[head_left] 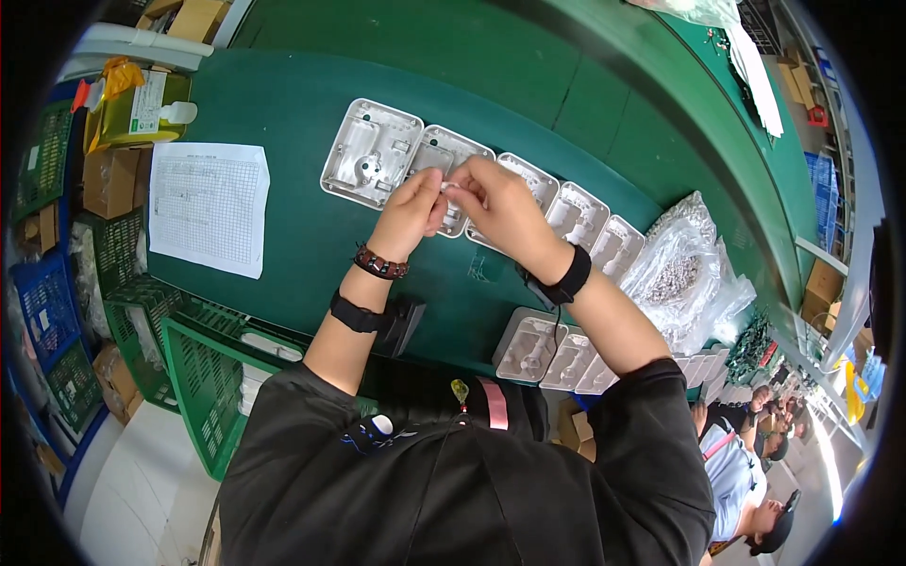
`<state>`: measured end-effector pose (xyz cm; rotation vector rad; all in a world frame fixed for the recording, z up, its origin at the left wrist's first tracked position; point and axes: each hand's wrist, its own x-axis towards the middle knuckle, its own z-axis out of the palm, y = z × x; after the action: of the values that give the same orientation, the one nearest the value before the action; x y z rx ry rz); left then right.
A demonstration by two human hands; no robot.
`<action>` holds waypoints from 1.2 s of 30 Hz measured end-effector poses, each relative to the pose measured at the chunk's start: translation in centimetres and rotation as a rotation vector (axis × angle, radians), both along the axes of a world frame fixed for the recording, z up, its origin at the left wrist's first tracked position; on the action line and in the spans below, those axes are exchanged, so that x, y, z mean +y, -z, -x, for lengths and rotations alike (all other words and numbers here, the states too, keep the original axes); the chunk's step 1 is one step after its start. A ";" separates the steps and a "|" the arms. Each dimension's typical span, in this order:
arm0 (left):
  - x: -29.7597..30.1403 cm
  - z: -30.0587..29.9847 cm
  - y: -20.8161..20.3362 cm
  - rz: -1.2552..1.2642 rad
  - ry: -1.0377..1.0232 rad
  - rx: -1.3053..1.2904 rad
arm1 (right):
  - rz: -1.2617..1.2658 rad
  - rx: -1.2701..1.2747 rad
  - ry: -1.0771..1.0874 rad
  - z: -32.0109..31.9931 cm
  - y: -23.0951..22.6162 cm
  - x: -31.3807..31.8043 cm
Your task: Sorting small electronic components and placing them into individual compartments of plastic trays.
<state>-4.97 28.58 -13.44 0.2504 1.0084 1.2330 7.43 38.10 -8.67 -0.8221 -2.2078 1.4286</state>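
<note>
My left hand point(411, 215) and my right hand point(502, 206) meet over a row of white plastic housings. Their fingertips pinch together on a small white part point(447, 186), mostly covered by the fingers. Beneath them lies the second housing point(458, 141), partly hidden by my hands. To its left is the end housing point(385, 146), open side up, with moulded ribs and a round dark hole inside. Further housings point(578, 217) continue the row to the right, also open side up.
A clear bag point(675, 274) of small light parts sits at the right, near dark green wires point(752, 347). More housings point(530, 347) line the near edge. A printed sheet point(208, 209) lies left; a green crate point(203, 415) stands below it. Other people point(750, 481) are at far right.
</note>
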 end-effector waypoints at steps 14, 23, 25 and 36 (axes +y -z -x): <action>1.2 2.4 0.6 0.151 0.299 1.646 | -0.920 -0.293 -0.600 4.6 4.4 7.1; 0.1 4.3 0.0 -0.038 -0.277 -0.023 | -0.613 -0.276 -0.237 2.8 2.0 5.5; 0.3 3.7 -0.3 0.003 -0.345 -0.094 | -0.560 -0.227 -0.236 3.2 0.5 3.2; 0.6 2.6 -1.5 0.097 -0.332 -0.146 | -0.654 -0.156 -0.134 4.8 -0.4 -0.1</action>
<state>-7.61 29.19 -11.90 -0.0870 1.0045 1.4739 2.65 37.97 -8.30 -0.5685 -2.6484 0.6139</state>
